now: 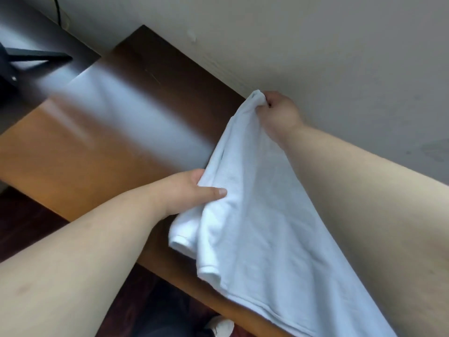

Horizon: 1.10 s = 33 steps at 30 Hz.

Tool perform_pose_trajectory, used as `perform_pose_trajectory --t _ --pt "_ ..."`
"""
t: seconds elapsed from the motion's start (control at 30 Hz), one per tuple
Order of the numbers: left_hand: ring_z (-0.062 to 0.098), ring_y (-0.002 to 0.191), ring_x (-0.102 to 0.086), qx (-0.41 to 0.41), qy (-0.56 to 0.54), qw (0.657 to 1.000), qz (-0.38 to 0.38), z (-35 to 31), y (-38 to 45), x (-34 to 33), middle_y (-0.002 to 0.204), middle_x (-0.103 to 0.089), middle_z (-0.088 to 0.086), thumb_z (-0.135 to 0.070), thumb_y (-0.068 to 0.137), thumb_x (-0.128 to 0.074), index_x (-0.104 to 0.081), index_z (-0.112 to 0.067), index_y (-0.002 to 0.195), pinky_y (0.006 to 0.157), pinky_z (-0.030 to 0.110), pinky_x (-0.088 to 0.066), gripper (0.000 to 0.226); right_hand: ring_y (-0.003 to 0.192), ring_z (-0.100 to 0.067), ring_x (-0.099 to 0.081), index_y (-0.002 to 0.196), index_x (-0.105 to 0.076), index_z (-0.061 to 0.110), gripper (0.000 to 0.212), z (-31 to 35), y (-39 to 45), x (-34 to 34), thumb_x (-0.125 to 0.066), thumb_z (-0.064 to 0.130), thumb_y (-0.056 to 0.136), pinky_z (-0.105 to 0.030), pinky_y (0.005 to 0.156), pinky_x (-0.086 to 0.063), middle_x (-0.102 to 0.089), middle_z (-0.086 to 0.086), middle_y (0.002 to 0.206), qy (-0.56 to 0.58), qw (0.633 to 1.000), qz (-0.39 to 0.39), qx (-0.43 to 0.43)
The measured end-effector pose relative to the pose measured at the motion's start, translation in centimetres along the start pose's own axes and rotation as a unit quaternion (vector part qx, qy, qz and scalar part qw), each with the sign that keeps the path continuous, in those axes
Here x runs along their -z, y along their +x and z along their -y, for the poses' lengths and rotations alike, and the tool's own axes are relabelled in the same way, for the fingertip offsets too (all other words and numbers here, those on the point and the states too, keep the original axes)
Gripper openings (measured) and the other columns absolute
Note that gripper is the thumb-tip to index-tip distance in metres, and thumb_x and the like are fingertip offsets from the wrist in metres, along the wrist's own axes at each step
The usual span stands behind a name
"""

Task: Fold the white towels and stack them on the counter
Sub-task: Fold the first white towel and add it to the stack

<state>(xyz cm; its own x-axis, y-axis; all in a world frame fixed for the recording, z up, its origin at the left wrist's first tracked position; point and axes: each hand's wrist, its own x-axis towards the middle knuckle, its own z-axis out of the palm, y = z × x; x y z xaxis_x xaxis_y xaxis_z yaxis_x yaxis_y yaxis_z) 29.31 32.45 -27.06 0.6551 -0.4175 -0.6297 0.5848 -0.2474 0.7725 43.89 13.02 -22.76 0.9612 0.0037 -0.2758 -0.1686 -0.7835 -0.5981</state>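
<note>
The white towel (255, 215) hangs stretched between the two hands over the right end of the wooden bench (80, 166), its long axis running from the far corner by the wall down toward the person's body. The right hand (279, 113) is the farther one, up against the wall, fingers curled tight round a bunched corner of the cloth. The left hand (194, 188) sits nearer and lower, thumb on top and fingers tucked beneath, pinching the towel's left edge. From that edge a loose flap droops toward the bench front; I cannot tell whether it touches the wood. The bulk of the cloth trails off to the lower right, past the bench edge. The bare bench surface lies to the left of the towel, so as I judge it, laying it flat means swinging both hands leftward, the left hand having the shorter way to go.
</note>
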Motion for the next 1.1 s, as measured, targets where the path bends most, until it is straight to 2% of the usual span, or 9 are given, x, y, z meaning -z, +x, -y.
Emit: perform_pose_trajectory --t 0.13,0.3,0.43,0.5,0.63,0.73,0.8,0.93,1.1 --pt "0.011 0.089 -0.067 0.04 0.11 0.982 -0.148 2.0 -0.8 0.7 0.1 -0.07 -0.01 -0.039 0.088 -0.065 -0.063 -0.03 0.105 0.086 0.034 -0.054 0.019 0.114 -0.031 -0.06 0.126 -0.059 0.011 0.031 0.5 1.5 -2.9 -0.044 0.02 0.1 -0.032 0.092 -0.045 -0.064 -0.012 0.124 -0.148 0.989 0.004 -0.008" --pt "0.013 0.08 -0.061 0.046 0.138 0.959 -0.243 3.4 -1.6 0.3 0.092 -0.061 -0.007 -0.044 0.09 -0.061 -0.048 -0.029 0.113 0.071 0.03 -0.049 0.03 0.138 -0.031 -0.032 0.149 -0.038 0.031 0.062 0.1 0.1 -5.8 -0.048 0.011 0.091 -0.045 0.112 -0.032 -0.037 -0.003 0.153 -0.259 0.962 0.022 0.08" --pt "0.009 0.069 -0.055 0.051 0.242 0.939 -0.24 3.9 -3.0 -1.4 0.091 -0.053 -0.009 -0.064 0.081 -0.061 -0.045 -0.032 0.103 0.055 0.028 -0.04 0.043 0.126 -0.034 -0.038 0.127 -0.06 0.027 0.041 0.2 -0.8 -6.2 -0.051 0.015 0.089 -0.047 0.102 -0.037 -0.046 -0.002 0.141 -0.434 0.865 0.097 0.233" --pt "0.007 0.069 -0.053 0.07 0.284 0.925 -0.242 4.4 -3.5 -2.0 0.101 -0.049 -0.008 -0.07 0.075 -0.062 -0.047 -0.034 0.102 0.055 0.027 -0.037 0.048 0.117 -0.032 -0.045 0.113 -0.063 0.023 0.026 0.3 -0.7 -6.5 -0.052 0.019 0.091 -0.044 0.094 -0.038 -0.054 -0.002 0.125 -0.459 0.841 0.099 0.269" --pt "0.013 0.077 -0.054 0.088 0.267 0.921 -0.271 4.9 -3.8 -2.3 0.105 -0.044 -0.01 -0.069 0.073 -0.066 -0.046 -0.031 0.113 0.064 0.029 -0.041 0.059 0.095 -0.033 -0.053 0.093 -0.05 0.024 0.009 0.5 0.6 -6.7 -0.043 0.021 0.088 -0.038 0.077 -0.037 -0.057 -0.002 0.103 -0.434 0.855 0.101 0.264" --pt "0.014 0.072 -0.053 0.101 0.317 0.912 -0.238 4.9 -3.7 -1.8 0.099 -0.045 -0.006 -0.071 0.077 -0.06 -0.051 -0.028 0.086 0.06 0.029 -0.041 0.045 0.088 -0.033 -0.051 0.097 -0.048 0.023 0.015 0.8 1.6 -7.4 -0.037 0.022 0.087 -0.036 0.07 -0.037 -0.051 0.001 0.095 -0.425 0.868 0.115 0.232" --pt "0.015 0.063 -0.047 0.1 0.363 0.905 -0.199 4.7 -3.7 -1.7 0.085 -0.041 -0.003 -0.066 0.085 -0.055 -0.041 -0.025 0.067 0.053 0.029 -0.033 0.047 0.084 -0.031 -0.051 0.096 -0.047 0.021 0.013 1.0 1.8 -6.9 -0.038 0.022 0.088 -0.035 0.068 -0.038 -0.052 0.0 0.093 -0.439 0.862 0.115 0.225" --pt "0.013 0.055 -0.04 0.093 0.35 0.913 -0.186 5.2 -4.4 -0.5 0.068 -0.042 -0.002 -0.058 0.095 -0.046 -0.038 -0.019 0.065 0.05 0.029 -0.028 0.049 0.084 -0.027 -0.05 0.096 -0.053 0.021 0.014 2.1 3.4 -5.3 -0.041 0.023 0.089 -0.037 0.079 -0.043 -0.054 -0.001 0.096 -0.542 0.796 0.122 0.241" --pt "0.014 0.054 -0.036 0.097 0.336 0.911 -0.22 3.8 -5.3 1.3 0.061 -0.038 0.0 -0.052 0.101 -0.033 -0.036 -0.014 0.066 0.05 0.029 -0.024 0.051 0.112 -0.03 -0.051 0.108 -0.061 0.021 0.028 3.4 5.6 -4.6 -0.038 0.022 0.093 -0.043 0.094 -0.042 -0.057 -0.005 0.113 -0.596 0.756 0.119 0.245"
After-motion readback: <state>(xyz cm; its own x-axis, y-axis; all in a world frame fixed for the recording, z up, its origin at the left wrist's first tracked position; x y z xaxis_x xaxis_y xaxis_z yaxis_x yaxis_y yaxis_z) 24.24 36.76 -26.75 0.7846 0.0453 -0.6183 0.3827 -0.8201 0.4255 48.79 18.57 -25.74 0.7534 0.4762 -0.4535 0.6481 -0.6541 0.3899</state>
